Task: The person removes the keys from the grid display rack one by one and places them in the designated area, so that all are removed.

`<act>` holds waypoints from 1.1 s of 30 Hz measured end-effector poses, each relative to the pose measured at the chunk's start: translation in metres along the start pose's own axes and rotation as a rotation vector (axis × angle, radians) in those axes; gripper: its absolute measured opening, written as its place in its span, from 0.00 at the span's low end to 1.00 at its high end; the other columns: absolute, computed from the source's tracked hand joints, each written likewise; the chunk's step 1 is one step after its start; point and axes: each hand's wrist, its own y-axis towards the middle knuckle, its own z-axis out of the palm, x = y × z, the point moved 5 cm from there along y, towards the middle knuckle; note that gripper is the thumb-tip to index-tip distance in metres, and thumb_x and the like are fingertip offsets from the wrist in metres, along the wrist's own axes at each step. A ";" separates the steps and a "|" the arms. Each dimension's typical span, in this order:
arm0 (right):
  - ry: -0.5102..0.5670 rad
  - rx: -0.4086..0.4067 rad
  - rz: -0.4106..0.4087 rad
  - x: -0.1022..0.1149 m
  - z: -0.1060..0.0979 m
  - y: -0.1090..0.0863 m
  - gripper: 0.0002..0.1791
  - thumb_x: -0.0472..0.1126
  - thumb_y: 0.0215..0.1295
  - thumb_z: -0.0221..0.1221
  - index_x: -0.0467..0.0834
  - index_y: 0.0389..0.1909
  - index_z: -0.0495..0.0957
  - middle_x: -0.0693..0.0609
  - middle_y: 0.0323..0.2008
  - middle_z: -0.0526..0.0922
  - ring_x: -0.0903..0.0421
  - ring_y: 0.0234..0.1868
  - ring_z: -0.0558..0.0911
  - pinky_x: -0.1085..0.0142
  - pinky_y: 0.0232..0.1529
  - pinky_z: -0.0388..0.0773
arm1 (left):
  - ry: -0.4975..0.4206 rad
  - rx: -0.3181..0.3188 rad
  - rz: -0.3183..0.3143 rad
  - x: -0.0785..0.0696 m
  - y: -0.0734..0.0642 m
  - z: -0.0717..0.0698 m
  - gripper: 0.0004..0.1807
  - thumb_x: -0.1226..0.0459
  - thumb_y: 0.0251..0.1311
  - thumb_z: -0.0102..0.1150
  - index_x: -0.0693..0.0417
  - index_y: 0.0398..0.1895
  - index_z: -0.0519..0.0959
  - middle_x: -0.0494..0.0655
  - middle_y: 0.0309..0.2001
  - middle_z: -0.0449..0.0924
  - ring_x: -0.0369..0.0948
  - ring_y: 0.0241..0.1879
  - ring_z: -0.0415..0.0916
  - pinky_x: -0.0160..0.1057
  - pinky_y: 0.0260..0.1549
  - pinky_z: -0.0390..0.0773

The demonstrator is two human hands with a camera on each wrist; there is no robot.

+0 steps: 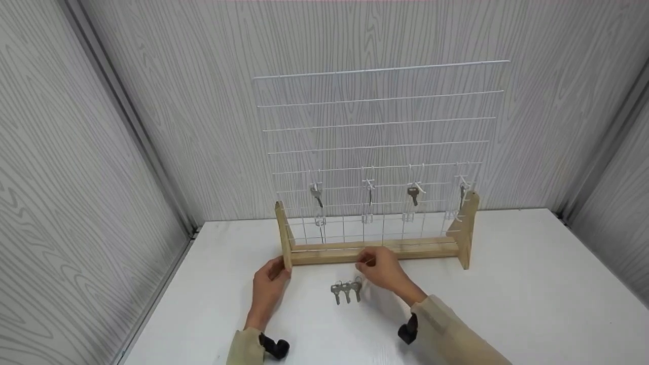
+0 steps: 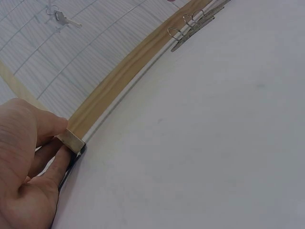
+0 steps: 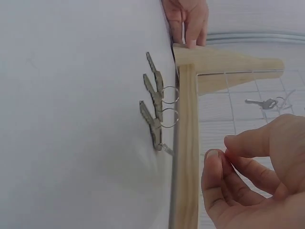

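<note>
My left hand (image 1: 268, 286) grips the front end of the left wooden end piece (image 2: 71, 140) of a stand with a white wire grid. Its thumb and fingers lie on either side of the wood. My right hand (image 1: 383, 268) is over the stand's wooden base bar (image 3: 188, 191), fingers loosely bent and thumb close to the fingertips. Nothing shows between them in the right wrist view. Three metal keys (image 1: 347, 292) with small rings lie side by side on the white table before the bar, below and left of my right hand in the head view.
White hooks on the grid (image 1: 375, 123) form two rows. Each upper hook carries a key (image 1: 413, 194); a thin key seems to hang from the lower left hook (image 1: 320, 221). The right wooden end piece (image 1: 466, 230) stands opposite. Grey wood-patterned panels (image 1: 152, 61) enclose the table (image 1: 532, 284).
</note>
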 end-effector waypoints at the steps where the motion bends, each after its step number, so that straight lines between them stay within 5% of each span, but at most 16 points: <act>1: 0.000 -0.002 -0.002 0.003 0.000 0.001 0.03 0.33 0.71 0.66 0.37 0.41 0.87 0.48 0.38 0.89 0.54 0.40 0.86 0.60 0.41 0.86 | 0.004 -0.001 0.005 0.000 0.000 0.000 0.23 0.69 0.74 0.60 0.61 0.71 0.77 0.61 0.68 0.80 0.56 0.71 0.76 0.53 0.71 0.78; 22: 0.089 -0.166 -0.125 0.058 0.011 0.038 0.07 0.34 0.75 0.63 0.38 0.48 0.86 0.42 0.43 0.89 0.46 0.43 0.89 0.54 0.43 0.90 | 0.021 -0.008 -0.023 0.001 0.001 0.000 0.24 0.70 0.74 0.60 0.60 0.72 0.77 0.59 0.69 0.80 0.54 0.71 0.77 0.50 0.70 0.80; 33: 0.176 -0.194 -0.096 0.067 0.021 0.063 0.11 0.37 0.77 0.62 0.36 0.52 0.86 0.43 0.47 0.89 0.47 0.46 0.88 0.56 0.46 0.90 | 0.027 -0.007 -0.036 0.004 0.000 0.001 0.24 0.68 0.75 0.59 0.56 0.72 0.77 0.56 0.69 0.80 0.53 0.71 0.76 0.52 0.70 0.79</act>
